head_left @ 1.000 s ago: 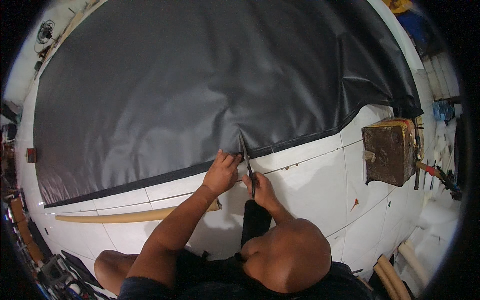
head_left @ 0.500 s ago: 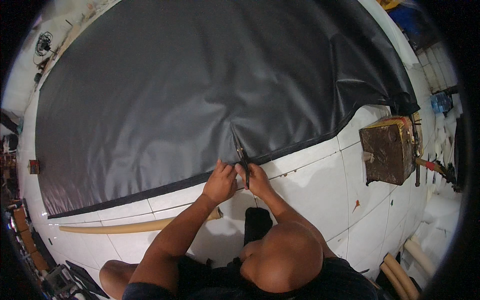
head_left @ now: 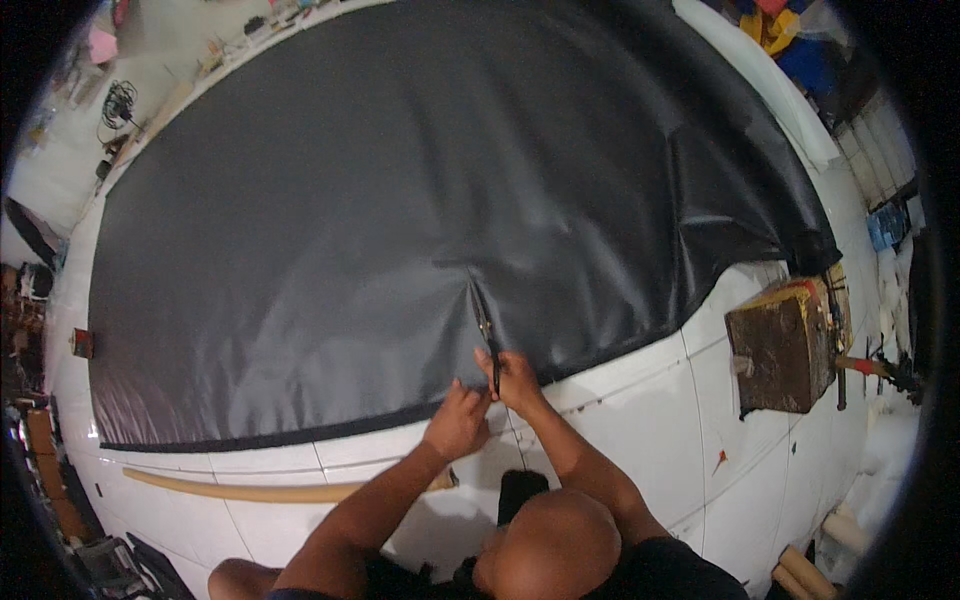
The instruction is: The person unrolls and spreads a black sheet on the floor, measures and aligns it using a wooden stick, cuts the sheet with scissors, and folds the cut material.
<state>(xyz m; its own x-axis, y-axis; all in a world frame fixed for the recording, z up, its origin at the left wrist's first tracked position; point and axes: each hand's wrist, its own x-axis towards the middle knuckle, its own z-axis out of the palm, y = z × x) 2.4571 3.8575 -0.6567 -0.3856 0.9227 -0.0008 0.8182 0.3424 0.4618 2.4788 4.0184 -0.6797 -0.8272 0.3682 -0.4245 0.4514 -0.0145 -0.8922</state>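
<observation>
Scissors push farther into the black sheet on the tiled floor, seemingly carrying the cutting deeper, right hand clamped on them, left hand's fingers pinching the sheet's edge.

Over the sheet, a hand can pass freely either side of the scissors. The knee rises between the forearms; the block bars the right, and clutter seems to crowd the dim edge beyond.
</observation>
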